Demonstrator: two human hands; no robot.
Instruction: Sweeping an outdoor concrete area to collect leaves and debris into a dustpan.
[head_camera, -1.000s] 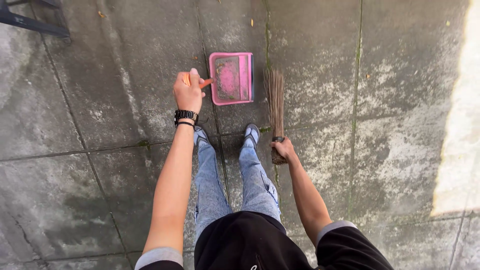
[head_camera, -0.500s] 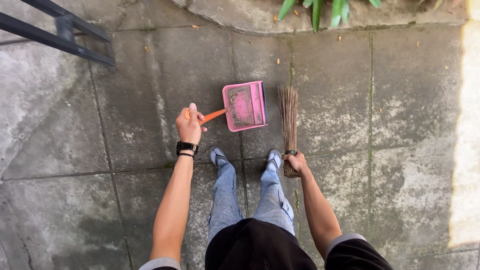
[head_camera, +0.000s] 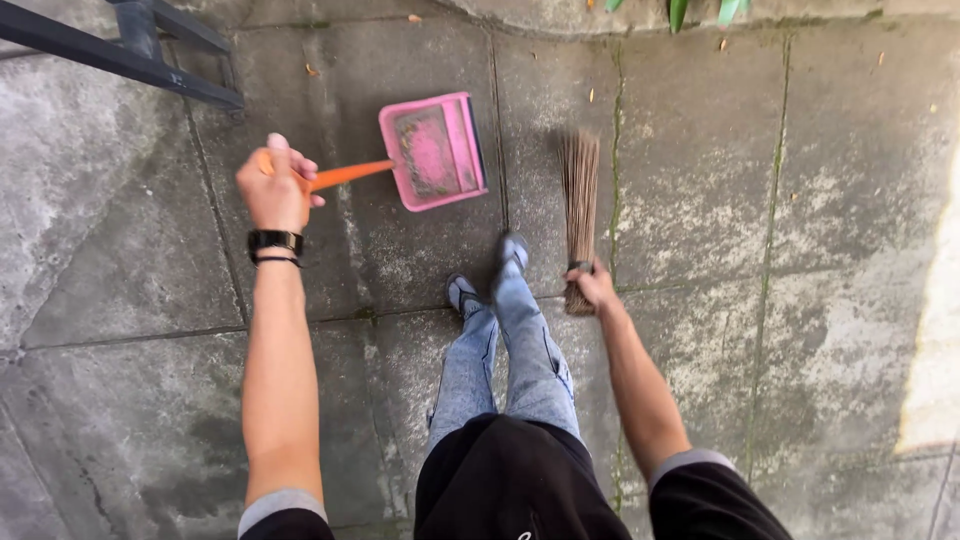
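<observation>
Fingers of your left hand (head_camera: 272, 187) were clenched around the orange handle (head_camera: 345, 175) of a pink dustpan (head_camera: 432, 151), the thumb pointing up past the handle's end. The handle ran from your fist up and to the right to the pan, whose square tray showed dark grime across its inside. Whether the pan touched the concrete paving (head_camera: 800, 250) or hung just above it, you could not tell from this view. A black watch (head_camera: 274, 241) and a thin black band circled that wrist, and the arm was stretched out nearly straight ahead of you.

Your right hand (head_camera: 594, 286) was closed on the bound end of a stick broom (head_camera: 580, 205), just below a dark ring around the bundle. The brown bristles fanned forward, away from you, well apart from the pan and to its right. That arm was bent slightly and angled inward.

Between the arms were your legs in blue jeans, with grey shoes (head_camera: 488, 272) staggered, the right one ahead. A dark metal frame (head_camera: 120, 55) crossed the upper left corner, and green leaves (head_camera: 700, 10) showed at the top edge.
</observation>
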